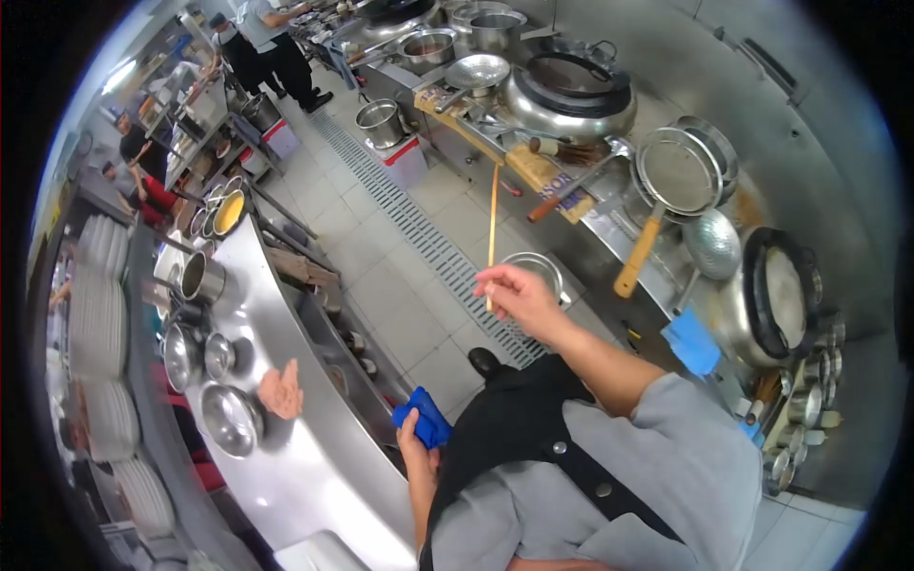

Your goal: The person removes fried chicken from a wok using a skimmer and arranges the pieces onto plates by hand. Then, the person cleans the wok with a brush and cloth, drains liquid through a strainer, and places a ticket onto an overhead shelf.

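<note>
Out in front of my body, my right hand (517,300) is closed around a long, thin wooden stick (493,224), which looks like a cooking chopstick. The stick points up and away, over the floor drain. Lower down, my left hand (417,451) grips a bunched blue cloth (425,417) beside my black apron (505,433). Part of the left hand's fingers is hidden by the cloth. Below and behind my right hand, a round metal pot (539,266) shows partly near the stove edge.
On my left runs a steel counter (324,447) with metal bowls (231,420) and a crumpled pinkish cloth (281,388). To the right, a stove carries woks, a strainer (678,171) and a perforated ladle (712,244). A floor drain (400,224) crosses the aisle; people (262,48) stand farther off.
</note>
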A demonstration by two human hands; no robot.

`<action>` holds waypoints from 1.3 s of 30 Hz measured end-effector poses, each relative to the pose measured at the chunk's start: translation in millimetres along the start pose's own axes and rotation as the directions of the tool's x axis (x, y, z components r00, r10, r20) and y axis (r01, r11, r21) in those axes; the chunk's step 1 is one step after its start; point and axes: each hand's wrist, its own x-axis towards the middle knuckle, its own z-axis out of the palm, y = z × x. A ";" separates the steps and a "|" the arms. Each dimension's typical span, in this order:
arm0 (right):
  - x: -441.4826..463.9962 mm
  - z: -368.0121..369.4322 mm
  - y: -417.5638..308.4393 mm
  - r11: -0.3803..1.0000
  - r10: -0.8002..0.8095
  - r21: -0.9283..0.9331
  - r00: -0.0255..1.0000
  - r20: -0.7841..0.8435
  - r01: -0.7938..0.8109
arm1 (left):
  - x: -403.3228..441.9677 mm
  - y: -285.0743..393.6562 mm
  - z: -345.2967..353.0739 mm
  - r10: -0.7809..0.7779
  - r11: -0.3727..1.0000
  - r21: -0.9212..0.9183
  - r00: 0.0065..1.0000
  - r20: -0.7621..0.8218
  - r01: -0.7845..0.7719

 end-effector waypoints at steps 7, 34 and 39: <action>173.7 17.6 10.2 0.998 0.065 0.004 0.994 -0.084 -0.065 | 57.8 117.3 42.1 0.211 0.972 0.141 0.961 -0.181 -0.187; 397.6 52.0 52.1 0.968 0.248 0.061 0.908 -0.337 -0.242 | 485.7 361.4 286.1 0.082 0.715 0.584 0.875 0.476 -0.385; 461.8 67.5 -1.4 1.000 0.001 0.011 0.988 -0.157 0.000 | 503.3 380.8 323.0 -0.027 0.695 0.641 0.878 0.478 -0.327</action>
